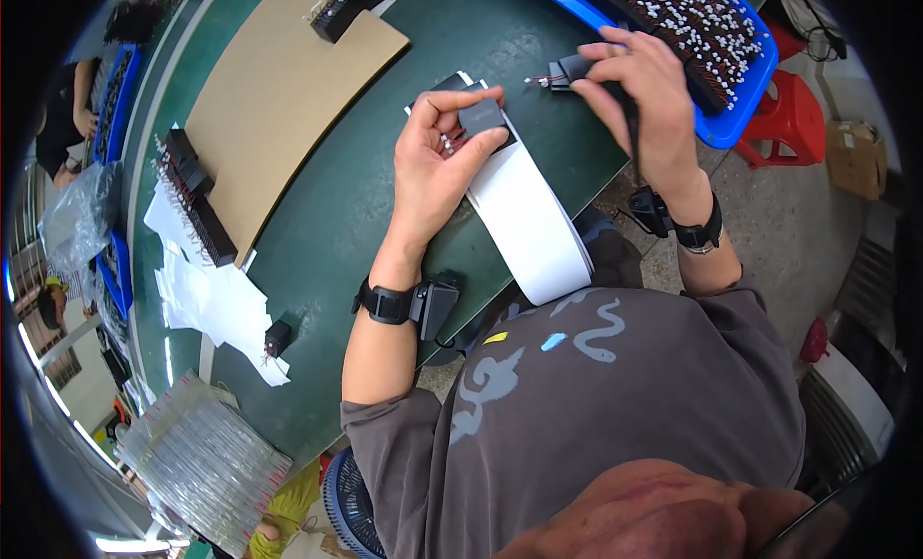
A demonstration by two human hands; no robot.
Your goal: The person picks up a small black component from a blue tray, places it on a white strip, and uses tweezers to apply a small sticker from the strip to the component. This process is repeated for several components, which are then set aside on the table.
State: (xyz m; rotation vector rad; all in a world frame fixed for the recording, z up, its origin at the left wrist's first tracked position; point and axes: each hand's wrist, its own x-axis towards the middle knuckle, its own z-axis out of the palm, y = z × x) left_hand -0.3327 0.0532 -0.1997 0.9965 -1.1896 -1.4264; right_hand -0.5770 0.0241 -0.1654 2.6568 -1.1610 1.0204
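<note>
Beside the blue tray [740, 107], my right hand [639, 88] pinches a connector [567, 72]; left hand [437, 160] grips a black block [481, 117] over white strip [529, 213].

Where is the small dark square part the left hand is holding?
In the head view, the dark square part sits just above centre, pinched in the left hand over the upper end of the white paper strip on the green table.
</note>
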